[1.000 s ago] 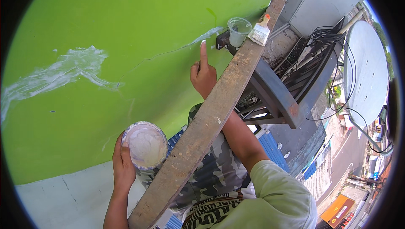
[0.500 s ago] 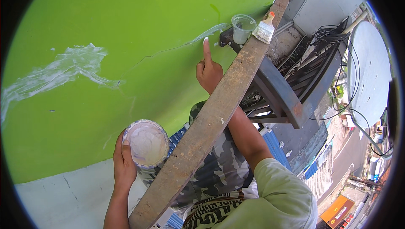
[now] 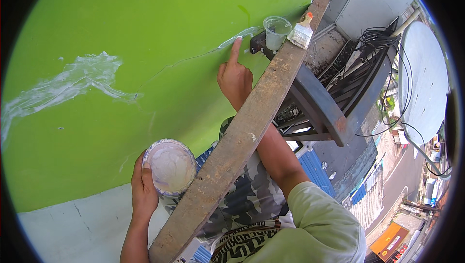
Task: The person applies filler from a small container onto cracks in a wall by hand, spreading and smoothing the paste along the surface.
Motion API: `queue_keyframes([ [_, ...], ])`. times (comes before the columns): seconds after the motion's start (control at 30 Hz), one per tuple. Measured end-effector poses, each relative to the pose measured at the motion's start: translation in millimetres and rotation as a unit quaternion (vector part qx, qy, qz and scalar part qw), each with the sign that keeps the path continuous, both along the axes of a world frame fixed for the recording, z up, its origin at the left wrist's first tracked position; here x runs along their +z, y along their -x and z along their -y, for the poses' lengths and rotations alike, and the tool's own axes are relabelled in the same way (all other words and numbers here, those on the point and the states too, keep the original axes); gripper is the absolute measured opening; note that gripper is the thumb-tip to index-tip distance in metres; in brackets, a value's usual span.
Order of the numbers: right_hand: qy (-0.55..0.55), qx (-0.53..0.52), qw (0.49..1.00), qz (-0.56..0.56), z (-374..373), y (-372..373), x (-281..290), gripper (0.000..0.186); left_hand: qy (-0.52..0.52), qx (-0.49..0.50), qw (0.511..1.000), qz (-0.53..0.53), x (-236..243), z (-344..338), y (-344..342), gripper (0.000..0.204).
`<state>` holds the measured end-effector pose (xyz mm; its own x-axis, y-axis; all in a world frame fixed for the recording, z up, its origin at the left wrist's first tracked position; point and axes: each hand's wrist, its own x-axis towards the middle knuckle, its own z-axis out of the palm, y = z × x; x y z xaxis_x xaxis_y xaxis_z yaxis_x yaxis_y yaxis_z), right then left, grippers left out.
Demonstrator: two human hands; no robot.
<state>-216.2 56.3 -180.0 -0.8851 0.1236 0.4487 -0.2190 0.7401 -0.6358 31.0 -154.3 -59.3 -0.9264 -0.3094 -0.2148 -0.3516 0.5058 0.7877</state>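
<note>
A bright green painted wall fills the left and far side, giving way to a whitish band at the near left. A thin dark crack crosses the green between a broad, streaky white patch on the left and a narrow white smear on the right.

The left hand grasps a round tub of off-white paste by its side, near the wall and left of a long, weathered wooden plank. The right hand is free, index finger straight and the others curled; its fingertip meets the narrow smear.

The plank slants from near left to far right. At its far part lies a flat paintbrush with whitened bristles; just left of it stands a clear plastic cup. To the right are a dark metal frame, coiled black cables and a large pale grey satellite dish. Blue corrugated roofing and a grey road show below.
</note>
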Motion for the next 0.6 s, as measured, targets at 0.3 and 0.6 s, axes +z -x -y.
queue_keyframes([
  [0.3,-0.016,0.021,0.984,-0.178,-11.7,-5.3,-6.5,0.078,0.004,-0.012,1.000,-0.003,0.1,-0.2,-0.4,0.045],
  [0.6,-0.055,0.025,0.975,-0.215,-11.0,-8.4,-43.2,0.078,0.019,-0.004,1.000,-0.004,1.3,-3.2,-1.7,0.045],
])
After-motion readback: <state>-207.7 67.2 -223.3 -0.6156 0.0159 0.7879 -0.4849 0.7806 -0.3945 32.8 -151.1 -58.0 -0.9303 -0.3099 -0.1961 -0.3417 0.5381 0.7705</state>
